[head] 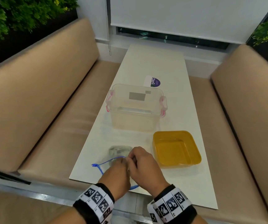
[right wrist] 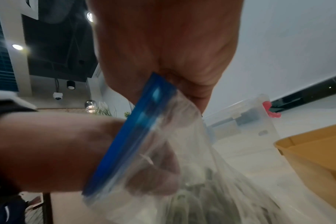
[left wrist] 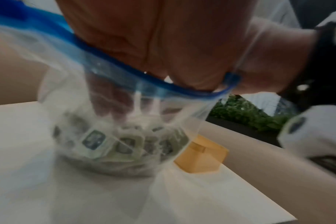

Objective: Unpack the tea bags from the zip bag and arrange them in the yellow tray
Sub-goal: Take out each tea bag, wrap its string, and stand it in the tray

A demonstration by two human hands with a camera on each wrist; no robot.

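Note:
A clear zip bag with a blue zip rim lies open at the near end of the white table. Several tea bags are bunched at its far end, also seen as tea bags through the plastic. My left hand is pushed inside the bag, its fingers stretched toward the tea bags; the blur hides whether they touch. My right hand pinches the blue rim, holding the mouth up. The empty yellow tray stands just right of the hands.
A clear lidded container with pink clips stands behind the bag and tray. A small card lies beyond it. Tan padded benches flank the narrow table on both sides.

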